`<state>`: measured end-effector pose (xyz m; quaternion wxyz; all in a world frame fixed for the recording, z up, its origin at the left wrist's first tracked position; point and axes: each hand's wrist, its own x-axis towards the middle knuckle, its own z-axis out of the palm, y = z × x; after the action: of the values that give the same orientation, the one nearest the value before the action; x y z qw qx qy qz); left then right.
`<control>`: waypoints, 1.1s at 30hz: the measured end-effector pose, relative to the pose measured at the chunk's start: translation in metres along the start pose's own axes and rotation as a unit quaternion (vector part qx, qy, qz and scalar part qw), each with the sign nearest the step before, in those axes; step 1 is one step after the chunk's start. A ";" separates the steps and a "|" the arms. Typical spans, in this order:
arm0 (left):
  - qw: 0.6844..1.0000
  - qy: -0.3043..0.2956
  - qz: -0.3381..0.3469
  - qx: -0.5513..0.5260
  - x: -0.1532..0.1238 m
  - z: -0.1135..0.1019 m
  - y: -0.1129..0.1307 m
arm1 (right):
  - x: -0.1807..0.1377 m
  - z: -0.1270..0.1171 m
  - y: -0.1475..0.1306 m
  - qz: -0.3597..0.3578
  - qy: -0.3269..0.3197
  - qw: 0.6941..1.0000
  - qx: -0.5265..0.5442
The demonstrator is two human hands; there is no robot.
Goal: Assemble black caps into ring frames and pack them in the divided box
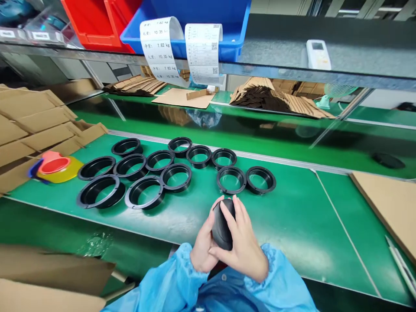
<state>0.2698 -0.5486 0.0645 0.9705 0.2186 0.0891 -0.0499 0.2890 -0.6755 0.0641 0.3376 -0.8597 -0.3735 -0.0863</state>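
Observation:
Near the front edge of the green table, my left hand [205,242] and my right hand [242,240] grip a black rounded part [222,227] between them. Its far side and underside are hidden by my fingers. Just beyond my fingertips lie two black flanged rings, one [231,190] straight ahead and one [261,190] to its right, touching or nearly so. Several more flanged rings stand in a loose group to the left, the nearest large ring [144,204] showing a wide pale-lit rim.
Stacked cardboard boxes [32,117] and a red, yellow and blue object [60,167] are at the left. Overhead, a shelf carries a blue bin [234,43] with hanging label strips [203,56] and a red bin [94,26]. Cardboard [390,203] and a cutter-like tool [401,264] lie right.

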 end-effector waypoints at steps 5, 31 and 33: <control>0.995 -0.048 -0.003 0.092 0.004 0.005 0.000 | 0.039 -0.048 0.048 0.014 0.070 0.996 -0.058; 0.973 0.045 -0.016 0.225 0.023 -0.018 0.008 | 0.064 -0.096 0.133 0.121 0.071 0.952 -0.274; 0.970 0.060 -0.020 0.236 0.023 -0.017 0.008 | 0.069 -0.082 0.140 0.158 -0.011 0.942 -0.296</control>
<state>0.2910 -0.5348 0.0480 0.8832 0.4421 0.1371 -0.0757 0.4440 -0.7570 0.0817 0.0734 -0.9696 -0.1945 -0.1288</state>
